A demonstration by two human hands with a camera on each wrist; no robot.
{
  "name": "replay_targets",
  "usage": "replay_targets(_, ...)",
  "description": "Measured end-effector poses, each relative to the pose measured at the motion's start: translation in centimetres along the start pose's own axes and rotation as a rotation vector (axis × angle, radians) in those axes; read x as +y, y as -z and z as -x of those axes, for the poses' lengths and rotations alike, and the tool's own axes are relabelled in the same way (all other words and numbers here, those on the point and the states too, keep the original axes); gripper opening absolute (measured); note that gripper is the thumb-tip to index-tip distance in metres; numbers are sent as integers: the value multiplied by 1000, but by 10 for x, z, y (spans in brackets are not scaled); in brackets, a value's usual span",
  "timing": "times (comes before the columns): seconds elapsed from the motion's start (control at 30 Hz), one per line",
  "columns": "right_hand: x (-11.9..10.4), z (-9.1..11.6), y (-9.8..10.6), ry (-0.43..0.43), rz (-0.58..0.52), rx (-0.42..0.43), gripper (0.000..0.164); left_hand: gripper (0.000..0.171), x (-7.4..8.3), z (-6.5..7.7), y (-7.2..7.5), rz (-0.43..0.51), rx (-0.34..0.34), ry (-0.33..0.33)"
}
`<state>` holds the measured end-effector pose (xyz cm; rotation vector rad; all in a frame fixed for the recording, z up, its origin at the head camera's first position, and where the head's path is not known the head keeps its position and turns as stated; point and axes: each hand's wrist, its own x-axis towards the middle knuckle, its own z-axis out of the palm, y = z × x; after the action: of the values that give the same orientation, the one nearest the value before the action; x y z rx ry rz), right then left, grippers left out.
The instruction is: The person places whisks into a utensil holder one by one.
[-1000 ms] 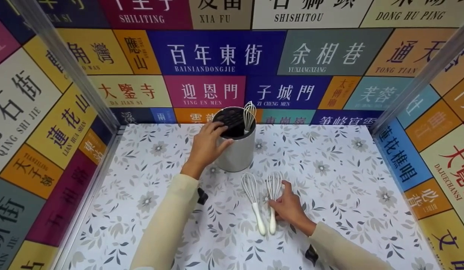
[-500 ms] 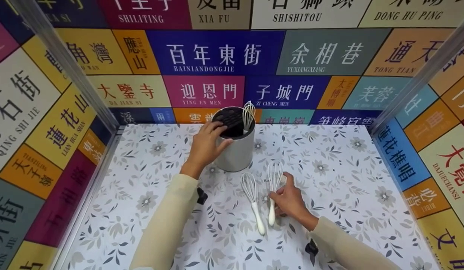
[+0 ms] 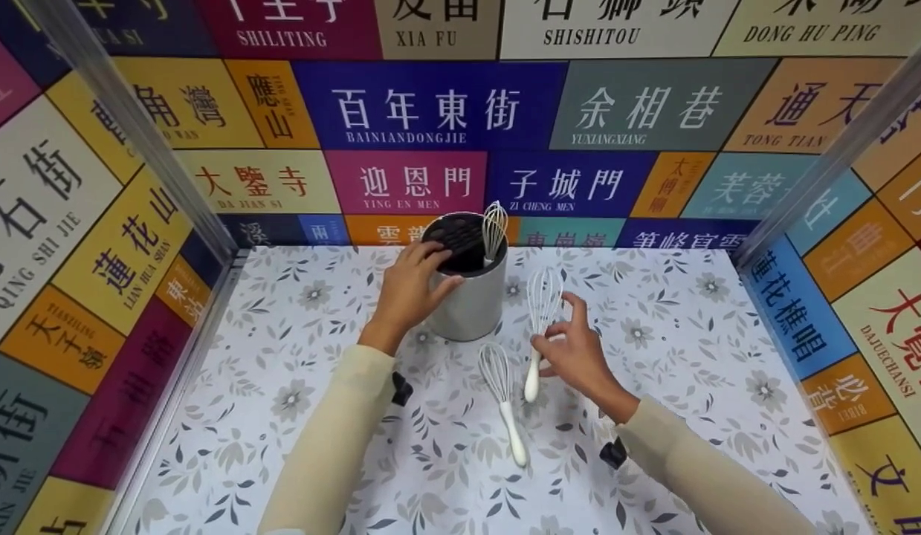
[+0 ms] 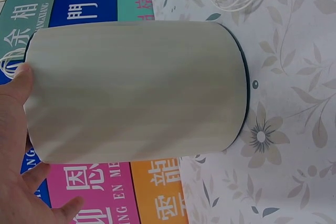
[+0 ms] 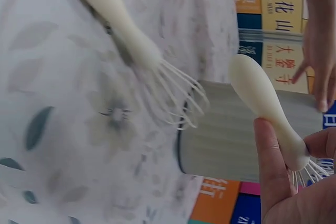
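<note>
A grey cylindrical utensil holder [image 3: 471,308] with a dark slotted inside stands at the back of the table. My left hand [image 3: 409,288] grips its rim on the left, thumb at the front and fingers over the edge. One whisk [image 3: 493,232] stands in the holder at its right side, wires up. In front and to the right, my right hand [image 3: 579,355] pinches a second whisk [image 5: 257,93] between thumb and fingers, near where the white handle meets the wires. A third whisk [image 3: 512,437] lies on the table with its handle toward me.
A white cloth [image 3: 296,446] with grey flowers and leaves covers the table. Colourful wall panels [image 3: 430,104] with lettering rise behind and along both sides. Metal posts [image 3: 163,156] mark the corners at left and right.
My right hand has lifted the whisk from beside the other one and carried it forward, toward the holder's right side. The left hand stays on the rim.
</note>
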<state>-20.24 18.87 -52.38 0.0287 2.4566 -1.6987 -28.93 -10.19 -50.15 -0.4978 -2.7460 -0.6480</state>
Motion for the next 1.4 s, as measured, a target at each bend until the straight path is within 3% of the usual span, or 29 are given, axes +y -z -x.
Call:
replay_targets(0.37,-47,-21,4,122,-49,46,89,57,-1,0,0,-4,4,-12)
replay_targets(0.6,-69,-32,-1,223,-65,81,88,58,-1,1,2,1,-16,17)
replay_targets(0.83,-91,-41,-2,269,-96,110,88,57,-1,0,1,2,-6,6)
replay_targets(1.4,-129,-67,-6,397,-82,229,84,58,-1,0,0,10,9,-22)
